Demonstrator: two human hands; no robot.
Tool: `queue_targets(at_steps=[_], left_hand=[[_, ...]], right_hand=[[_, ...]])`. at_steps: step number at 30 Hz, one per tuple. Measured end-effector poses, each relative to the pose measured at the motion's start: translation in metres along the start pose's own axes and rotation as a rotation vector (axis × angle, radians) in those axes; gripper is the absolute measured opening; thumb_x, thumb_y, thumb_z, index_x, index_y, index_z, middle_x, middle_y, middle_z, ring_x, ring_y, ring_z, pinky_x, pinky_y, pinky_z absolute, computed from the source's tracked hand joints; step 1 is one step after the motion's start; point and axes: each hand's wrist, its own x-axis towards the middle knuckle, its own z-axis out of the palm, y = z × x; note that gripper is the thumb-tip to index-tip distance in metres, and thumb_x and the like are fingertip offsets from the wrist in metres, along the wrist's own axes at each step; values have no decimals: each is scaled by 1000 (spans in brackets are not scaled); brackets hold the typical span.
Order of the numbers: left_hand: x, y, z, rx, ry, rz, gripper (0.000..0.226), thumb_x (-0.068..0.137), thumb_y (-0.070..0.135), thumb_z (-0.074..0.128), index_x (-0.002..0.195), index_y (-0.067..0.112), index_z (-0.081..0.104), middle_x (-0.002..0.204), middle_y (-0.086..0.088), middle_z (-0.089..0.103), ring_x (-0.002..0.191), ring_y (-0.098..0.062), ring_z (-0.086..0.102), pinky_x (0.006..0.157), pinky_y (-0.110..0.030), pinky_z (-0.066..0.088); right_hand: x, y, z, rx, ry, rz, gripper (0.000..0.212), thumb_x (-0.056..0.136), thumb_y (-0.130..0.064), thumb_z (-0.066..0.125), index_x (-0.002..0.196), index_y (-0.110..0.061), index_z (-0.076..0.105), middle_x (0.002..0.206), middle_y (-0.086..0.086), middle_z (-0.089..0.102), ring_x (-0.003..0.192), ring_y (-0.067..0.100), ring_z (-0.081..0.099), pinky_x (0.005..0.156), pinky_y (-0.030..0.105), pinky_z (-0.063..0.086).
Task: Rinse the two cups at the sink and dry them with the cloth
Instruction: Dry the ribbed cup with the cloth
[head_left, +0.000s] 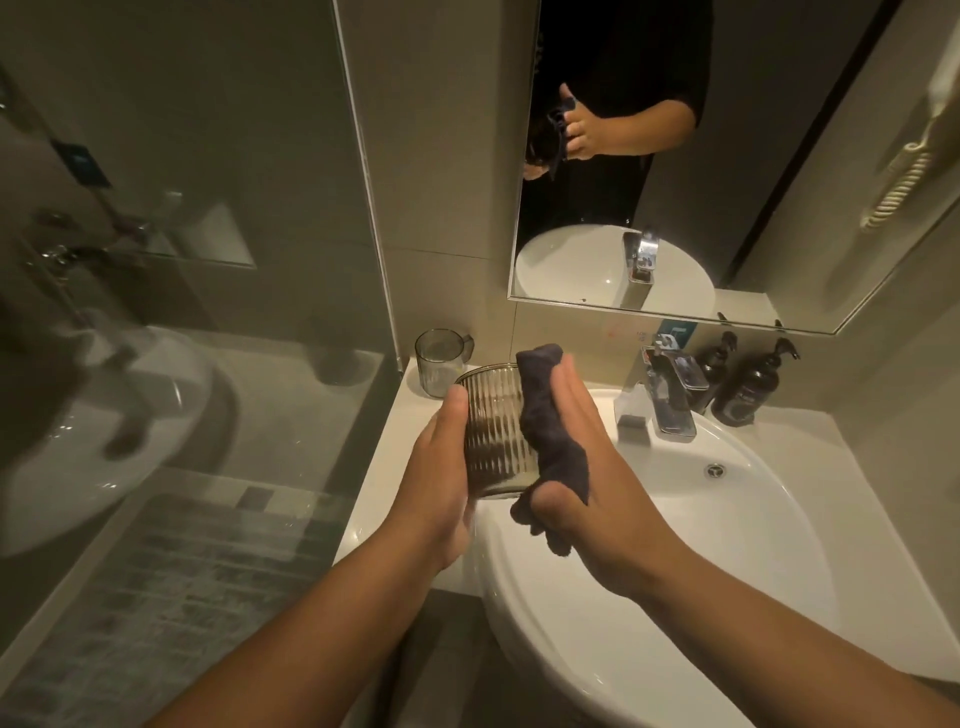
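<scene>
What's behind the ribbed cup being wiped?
Behind the ribbed cup, a second clear cup stands on the counter by the wall. Its lower right part is covered by the ribbed cup, so what lies there can't be seen.

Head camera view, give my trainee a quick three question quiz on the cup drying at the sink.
1. True or false: the left hand holds the ribbed glass cup.
2. Which hand presses the dark cloth on it?
3. The clear handled glass mug stands: A in the white sink basin, B on the counter behind the hands.
Key: 1 true; 2 right hand; 3 B.
</scene>
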Motion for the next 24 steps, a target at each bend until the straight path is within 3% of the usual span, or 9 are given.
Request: queue_targets(at_steps=[2, 5, 7, 10, 12, 14, 18, 20, 24], left_hand=[[-1, -1, -1, 9, 14, 26, 45, 100, 58, 37, 109, 35, 75, 114, -5, 77, 107, -23, 73, 91, -44, 59], [-5, 5, 3, -25, -46, 26, 56, 94, 67, 37, 117, 31, 74, 122, -8, 74, 112, -24, 71, 86, -40, 61], [-6, 8, 7, -44, -79, 32, 68, 86, 76, 43, 128, 29, 68, 127, -8, 72, 115, -25, 70, 84, -39, 61], [-7, 7, 13, -68, -89, -3, 73, 85, 77, 44, 134, 27, 63, 131, -11, 70, 118, -31, 68, 100, -54, 53], [-7, 6, 15, -66, -82, -47, 66, 93, 73, 40, 132, 25, 66, 131, -14, 69, 121, -32, 66, 101, -53, 52], [-5, 7, 18, -71, -83, -41, 62, 95, 67, 39, 127, 24, 70, 131, -13, 70, 122, -26, 66, 92, -38, 58], [-4, 10, 21, -91, -108, 1, 64, 88, 73, 43, 121, 28, 73, 126, -8, 73, 117, -21, 69, 81, -26, 59], [-2, 7, 22, -91, -87, 14, 67, 82, 79, 46, 120, 30, 74, 124, -7, 74, 114, -21, 70, 81, -27, 60], [0, 3, 24, -65, -41, 42, 72, 83, 80, 40, 120, 29, 74, 124, -7, 74, 117, -21, 69, 88, -29, 56]], right_hand=[[-1, -3, -2, -66, -36, -41, 110, 60, -96, 34, 151, -45, -3, 160, -23, -12, 148, 27, 19, 101, 53, 40], [1, -7, -5, -31, -60, -66, 112, 61, -96, 28, 154, -34, 9, 160, -24, -12, 150, 13, 2, 102, 68, 37], [7, -11, -6, 105, -49, -3, 85, 75, -84, 39, 148, -43, 24, 161, -23, -1, 149, 8, 7, 110, 62, 32], [16, -20, -5, 308, 79, 113, 45, 91, -50, 47, 135, -55, 38, 157, -22, 24, 145, 1, 20, 118, 43, 25], [16, -22, -2, 96, 223, 35, 38, 94, -44, 43, 130, -51, 48, 154, -18, 34, 143, 1, 25, 118, 33, 24], [12, -18, 6, -251, 279, -85, 48, 95, -38, 41, 142, -29, 45, 157, -6, 29, 147, 9, 19, 119, 26, 16], [6, -10, 16, -646, 240, -203, 67, 93, -43, 41, 149, -8, 30, 159, 14, 18, 149, 31, 8, 118, 35, 4], [8, -9, 15, -702, 253, -219, 66, 94, -44, 42, 147, -6, 34, 158, 18, 21, 148, 33, 11, 117, 40, 6], [13, -7, 13, -556, 278, -227, 60, 96, -36, 35, 149, -10, 28, 160, 13, 17, 150, 26, 9, 122, 31, 6]])
